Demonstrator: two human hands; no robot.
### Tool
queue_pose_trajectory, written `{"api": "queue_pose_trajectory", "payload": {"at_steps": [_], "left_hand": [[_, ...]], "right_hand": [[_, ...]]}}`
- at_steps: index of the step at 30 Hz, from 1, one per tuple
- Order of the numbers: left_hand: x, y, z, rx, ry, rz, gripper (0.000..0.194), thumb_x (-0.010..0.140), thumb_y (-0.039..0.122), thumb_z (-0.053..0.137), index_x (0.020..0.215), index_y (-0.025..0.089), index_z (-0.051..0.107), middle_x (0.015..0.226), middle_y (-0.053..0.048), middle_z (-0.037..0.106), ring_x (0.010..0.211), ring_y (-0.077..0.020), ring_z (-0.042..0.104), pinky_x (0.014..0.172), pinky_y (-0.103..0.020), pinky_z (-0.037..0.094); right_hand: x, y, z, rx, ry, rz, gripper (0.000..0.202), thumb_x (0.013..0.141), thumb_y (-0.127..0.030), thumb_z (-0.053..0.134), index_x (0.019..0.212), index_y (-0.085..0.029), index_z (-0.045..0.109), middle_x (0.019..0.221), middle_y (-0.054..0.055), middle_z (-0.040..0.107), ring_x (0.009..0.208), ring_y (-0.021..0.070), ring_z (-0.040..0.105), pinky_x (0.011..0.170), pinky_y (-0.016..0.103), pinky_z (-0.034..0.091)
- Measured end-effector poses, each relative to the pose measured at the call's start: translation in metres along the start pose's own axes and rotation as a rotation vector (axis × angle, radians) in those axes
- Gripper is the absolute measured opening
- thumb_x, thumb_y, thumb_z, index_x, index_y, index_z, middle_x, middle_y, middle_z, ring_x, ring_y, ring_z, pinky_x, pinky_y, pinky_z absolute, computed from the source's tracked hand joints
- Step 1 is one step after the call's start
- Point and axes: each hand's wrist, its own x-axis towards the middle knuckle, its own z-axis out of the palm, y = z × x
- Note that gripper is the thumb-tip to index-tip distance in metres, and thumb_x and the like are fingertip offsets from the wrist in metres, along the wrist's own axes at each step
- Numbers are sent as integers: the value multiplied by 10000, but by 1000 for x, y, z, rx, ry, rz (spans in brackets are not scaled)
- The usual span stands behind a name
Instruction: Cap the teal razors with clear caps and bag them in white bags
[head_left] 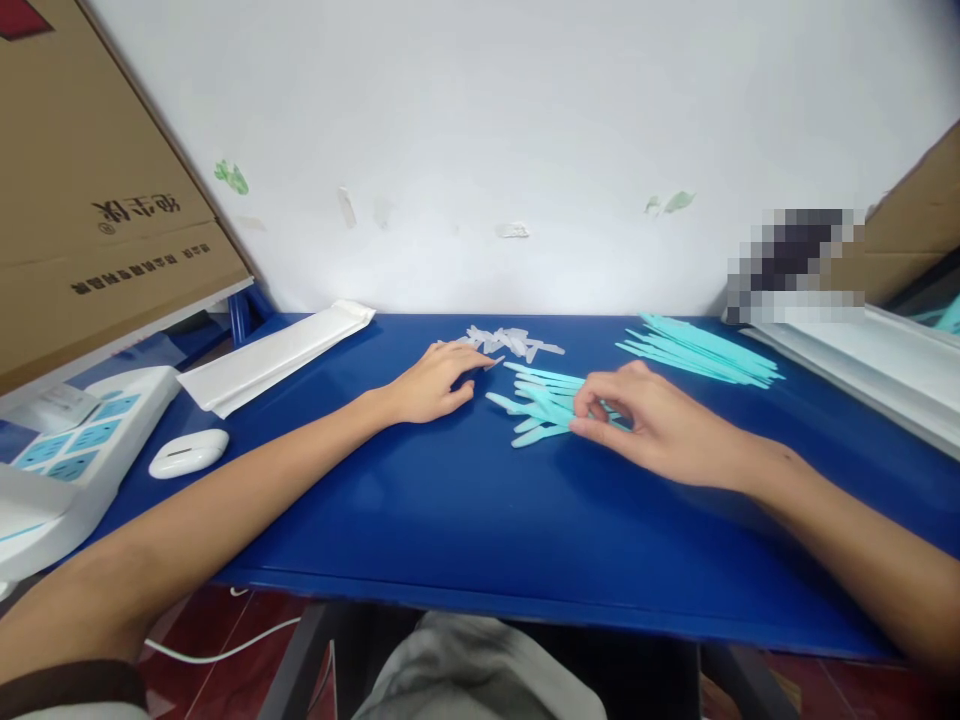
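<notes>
My left hand rests at the near left edge of a small pile of translucent plastic pieces. Its fingers are stretched out, the thumb is apart from them, and the index fingertip points right. To the right, my right hand reaches over a loose, fanned bunch of slim turquoise sticks with paler left ends. Thumb and index finger are pinched together at the right part of this bunch, on a turquoise stick; the other fingers curl in. A second stack of turquoise sticks lies farther back on the right.
On the blue table a white flat packet lies back left. Nearer are a white earbud case and a power strip. A cardboard box stands left, and a white tray-like object is at right. A wall closes the back.
</notes>
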Motion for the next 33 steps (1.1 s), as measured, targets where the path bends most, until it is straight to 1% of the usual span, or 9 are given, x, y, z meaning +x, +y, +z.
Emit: {"api": "queue_pose_trajectory", "payload": {"at_steps": [3, 5, 9, 12, 15, 18, 20, 26, 33], "left_hand": [[-1, 1, 0, 8, 71, -5, 351, 983, 287, 432, 1225, 198, 670, 1252, -102, 663, 1214, -294, 532, 1038, -484, 389], [-1, 2, 0, 20, 90, 0, 338, 990, 303, 443, 1203, 200, 685, 1240, -103, 658, 1187, -292, 533, 1014, -482, 404], [-1, 2, -1, 15, 56, 59, 447, 977, 281, 470, 1417, 231, 538, 1462, -111, 533, 1339, -328, 442, 1065, -526, 381], [1, 1, -2, 9, -31, 129, 522, 979, 224, 433, 1499, 270, 441, 1588, -82, 406, 1475, -354, 295, 1115, -581, 320], [2, 2, -4, 26, -75, 189, 488, 987, 162, 374, 1447, 262, 504, 1536, -73, 486, 1480, -327, 313, 1115, -549, 300], [2, 5, -5, 52, -25, 211, 385, 1017, 186, 383, 1336, 231, 595, 1392, -90, 613, 1355, -288, 469, 1079, -474, 311], [1, 6, -6, 76, 10, 209, 327, 1040, 230, 401, 1277, 215, 625, 1300, -101, 648, 1236, -263, 545, 1046, -437, 318], [0, 8, -7, 100, -2, 148, 290, 1075, 317, 373, 1126, 194, 631, 1089, -84, 650, 981, -214, 587, 890, -351, 359], [-6, 14, -16, 80, -127, 38, 257, 1049, 378, 379, 1009, 182, 541, 970, -83, 624, 837, -216, 569, 769, -335, 421]], "right_hand": [[-1, 1, 2, -64, 178, 32, 291, 977, -461, 507, 811, -233, 580, 578, -29, 493, 621, 172, 467, 711, 340, 376], [0, 1, 4, -63, 247, 42, 266, 964, -435, 524, 798, -232, 573, 538, -38, 464, 594, 168, 465, 646, 315, 361], [4, 2, 8, 1, 282, 27, 205, 960, -350, 534, 799, -223, 546, 561, -46, 502, 521, 131, 461, 549, 283, 340], [5, 5, 10, -26, 313, -39, 181, 967, -314, 533, 815, -215, 552, 726, 1, 601, 620, 139, 532, 588, 283, 387], [6, 8, 12, -45, 318, -69, 168, 981, -326, 525, 865, -215, 576, 829, 28, 637, 688, 153, 572, 638, 291, 425], [5, 10, 14, 8, 301, -3, 174, 1000, -370, 505, 930, -223, 568, 773, 6, 644, 619, 141, 571, 585, 276, 419], [5, 11, 15, 28, 286, 45, 174, 1012, -387, 485, 991, -228, 553, 713, -17, 632, 557, 133, 546, 545, 268, 398], [6, 13, 16, -74, 255, 44, 220, 1034, -394, 427, 1075, -232, 570, 839, 15, 687, 625, 153, 580, 615, 294, 414], [8, 14, 16, -104, 202, 7, 297, 1045, -390, 396, 1106, -216, 629, 1015, 87, 718, 804, 209, 651, 707, 332, 461]]}}
